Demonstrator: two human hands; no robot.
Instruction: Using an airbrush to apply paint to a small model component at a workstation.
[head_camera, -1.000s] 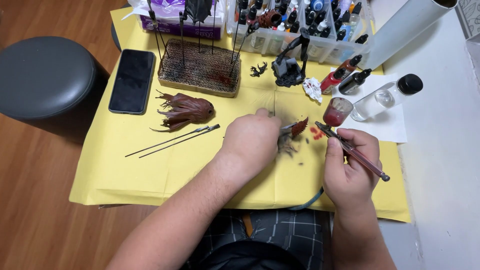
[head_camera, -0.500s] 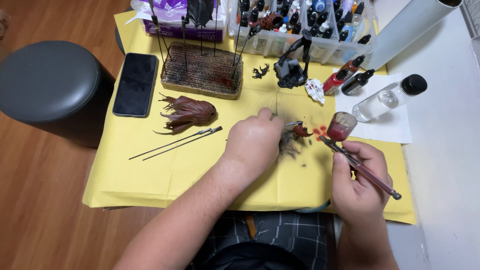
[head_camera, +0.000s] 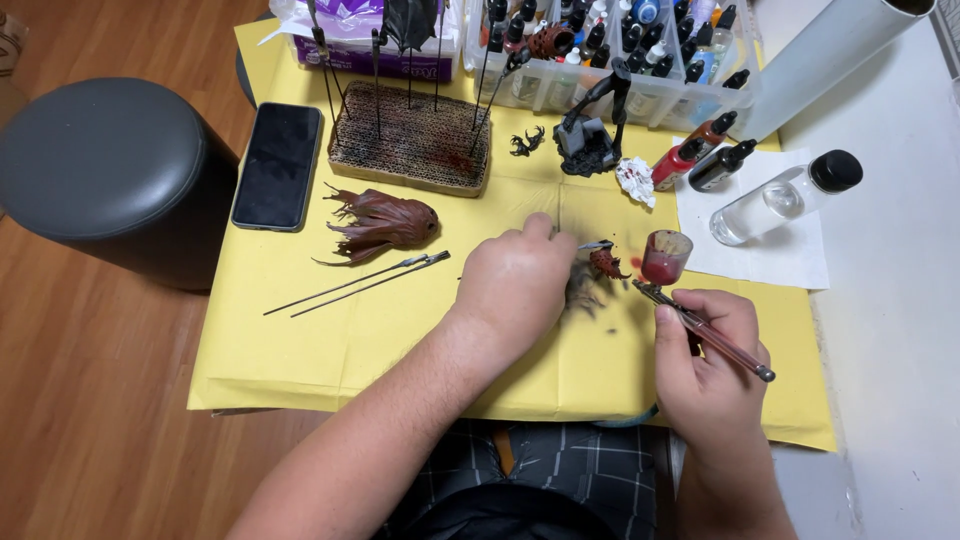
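The fingers of the left hand (head_camera: 518, 283) are curled shut on a small clip stick whose tip carries a small reddish-brown part (head_camera: 605, 263), held just above the yellow paper sheet (head_camera: 300, 340) near a dark overspray smudge. The right hand (head_camera: 708, 362) is closed around an airbrush (head_camera: 700, 325), its red paint cup (head_camera: 665, 256) upright and its nozzle just beside the part. Left of the left hand lie two thin rods (head_camera: 355, 284), apart from it, with bare yellow sheet below them down to the near edge. Above the rods sits a brown tentacled model piece (head_camera: 385, 222), then a cardboard block (head_camera: 410, 140) stuck with upright sticks and a black phone (head_camera: 278, 165) near the sheet's left edge. Paint bottles in a clear tray (head_camera: 620, 90) line the far edge. A clear bottle with a black cap (head_camera: 785, 197) lies on white paper on the right. A dark round stool (head_camera: 110, 170) stands off the tabletop's left side.
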